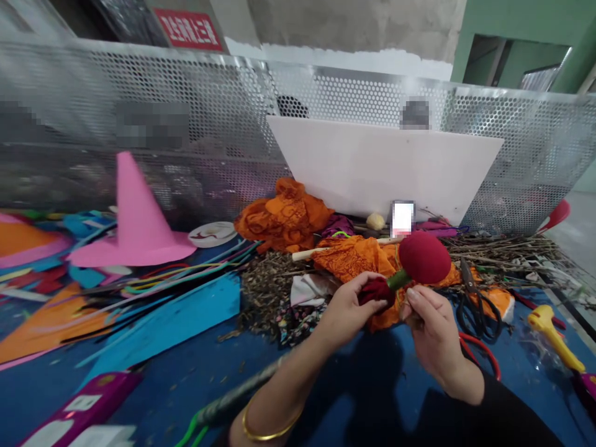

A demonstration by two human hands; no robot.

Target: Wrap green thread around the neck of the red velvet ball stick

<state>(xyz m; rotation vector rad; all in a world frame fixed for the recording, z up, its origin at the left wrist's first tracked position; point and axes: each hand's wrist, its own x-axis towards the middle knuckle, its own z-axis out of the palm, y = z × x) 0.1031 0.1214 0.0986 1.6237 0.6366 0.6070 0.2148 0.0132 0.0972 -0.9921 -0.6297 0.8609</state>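
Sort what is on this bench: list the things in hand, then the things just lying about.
In hand:
- red ball on a green stem
- dark red cloth, in the left hand
- right hand, at the stem

Lying about:
- pink cone hat
- black scissors
- yellow glue gun
- dry twigs
- tape roll

The left hand (347, 310) hides most of the dark red fabric (375, 290) in its grip — shape unclear.

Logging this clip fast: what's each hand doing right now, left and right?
Left hand: closed on dark red fabric at the base of the red ball.
Right hand: pinching the green stem under it.
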